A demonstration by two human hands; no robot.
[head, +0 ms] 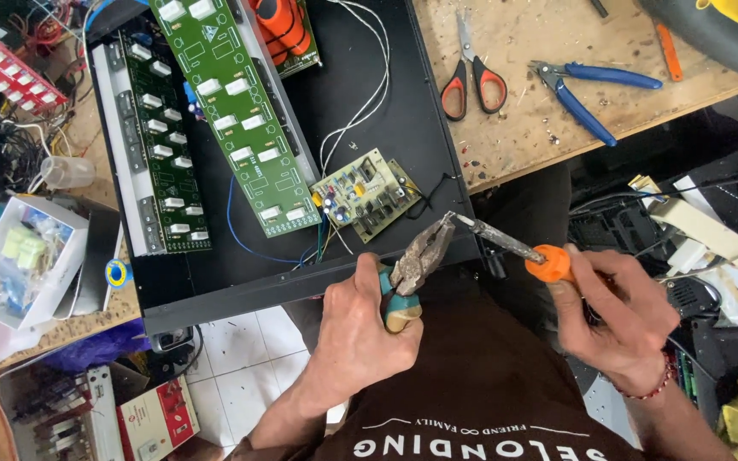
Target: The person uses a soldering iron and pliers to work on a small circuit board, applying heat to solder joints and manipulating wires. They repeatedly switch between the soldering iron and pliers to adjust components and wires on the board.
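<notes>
Close under my chin, my left hand point(356, 329) clamps the pliers point(416, 265) so their nose meets the soldering iron point(506, 242) tip, which my right hand point(617, 320) grips by its orange handle, beside the black chassis point(420, 137).

The left hand point(356, 329) grips combination pliers point(416, 265) by their teal handles, jaws closed and pointing up to the right. The right hand point(621, 320) holds a soldering iron point(514, 246) by its orange handle, its tip meeting the plier jaws. Just behind them a black chassis point(403, 128) carries long green circuit boards point(232, 111) and a small board point(360, 195). Red-handled scissors point(473, 81) and blue-handled cutters point(591, 90) lie on the wooden worktop point(523, 137).
</notes>
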